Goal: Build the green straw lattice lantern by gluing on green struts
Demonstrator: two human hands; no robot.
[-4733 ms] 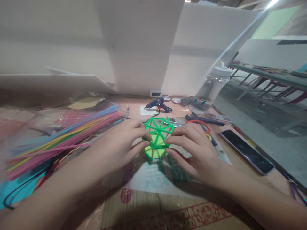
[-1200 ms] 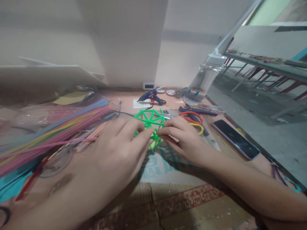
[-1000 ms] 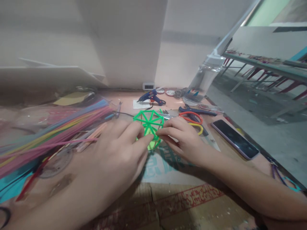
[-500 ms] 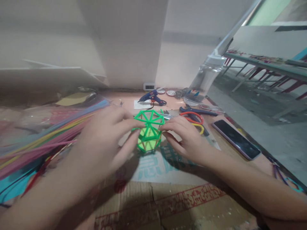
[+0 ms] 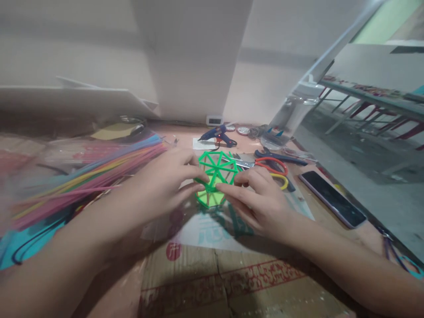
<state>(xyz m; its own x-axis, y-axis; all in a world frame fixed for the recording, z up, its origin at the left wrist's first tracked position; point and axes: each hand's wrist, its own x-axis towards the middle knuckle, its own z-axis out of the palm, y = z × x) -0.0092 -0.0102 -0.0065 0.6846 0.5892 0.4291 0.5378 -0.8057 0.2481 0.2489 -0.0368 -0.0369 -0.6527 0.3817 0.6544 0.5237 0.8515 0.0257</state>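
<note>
A small green frame [image 5: 217, 168], seemingly made of fuzzy pipe cleaners, has a spoked top like a wheel, upright struts and a light green base [image 5: 209, 199]. It stands over a white printed sheet. From the left, my left hand [image 5: 177, 176] pinches the front of the frame between thumb and forefinger. My right hand [image 5: 260, 194] grips it from the right, its forefinger reaching across to the front strut close to the left fingertips. The fingers cover part of the lower side and base.
A blue glue gun [image 5: 218, 134] with a lit red light lies behind the frame. To the right are scissors [image 5: 271, 165], dark-handled pliers [image 5: 281, 157], a phone [image 5: 333, 198] and a clear bottle [image 5: 288, 119]. Colourful pipe cleaners [image 5: 132, 161] are bundled at left.
Both hands have closed in on the front of the frame; my right forefinger has come from its right edge to the middle. The whole view has shifted, so things appear farther right.
</note>
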